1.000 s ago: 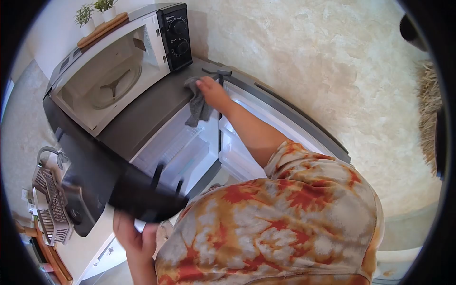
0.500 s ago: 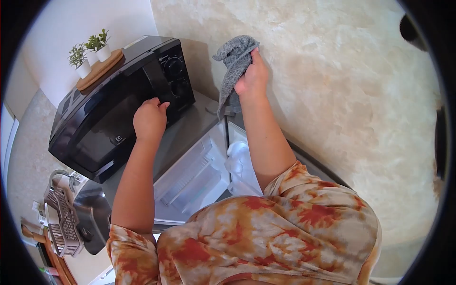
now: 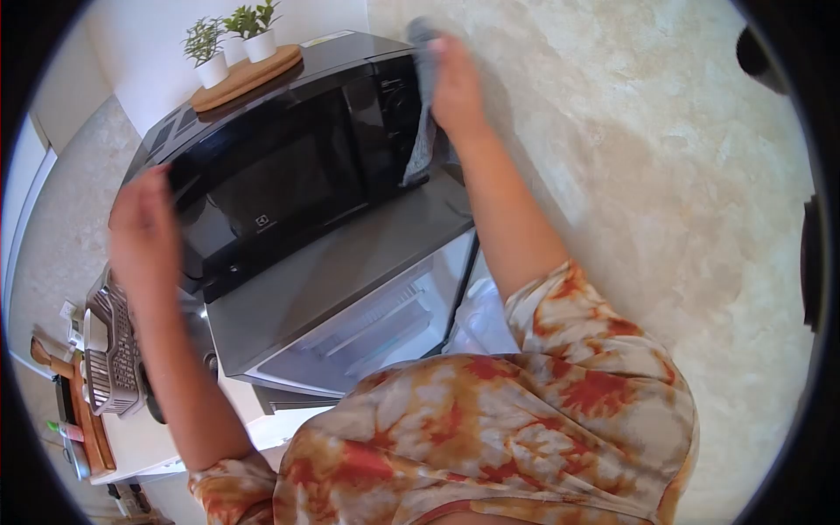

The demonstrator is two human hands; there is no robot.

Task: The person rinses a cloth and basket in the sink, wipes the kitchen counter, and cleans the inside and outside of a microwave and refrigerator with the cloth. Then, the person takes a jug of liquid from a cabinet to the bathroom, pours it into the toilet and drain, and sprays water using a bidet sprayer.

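A black microwave [image 3: 271, 188] stands on top of a grey fridge [image 3: 350, 262]. At its left front edge is my left hand [image 3: 144, 223], blurred, with fingers stretched upward and nothing seen in them; whether it touches the case I cannot tell. My right hand [image 3: 457, 92] grips a grey cloth [image 3: 423, 131] beside the microwave's right end, and the cloth hangs down past the control knobs. Below, the fridge door is open, showing clear plastic shelves inside.
Two small potted plants [image 3: 206, 66] stand on a wooden board [image 3: 249, 80] on the microwave. At the lower left are a dish rack [image 3: 112, 359] and a counter [image 3: 197, 429]. A beige wall [image 3: 612, 157] rises close on the right.
My left hand has moved left from the microwave's front to its left edge. My right hand, still holding the cloth, has risen beside the microwave's right end. The view has shifted.
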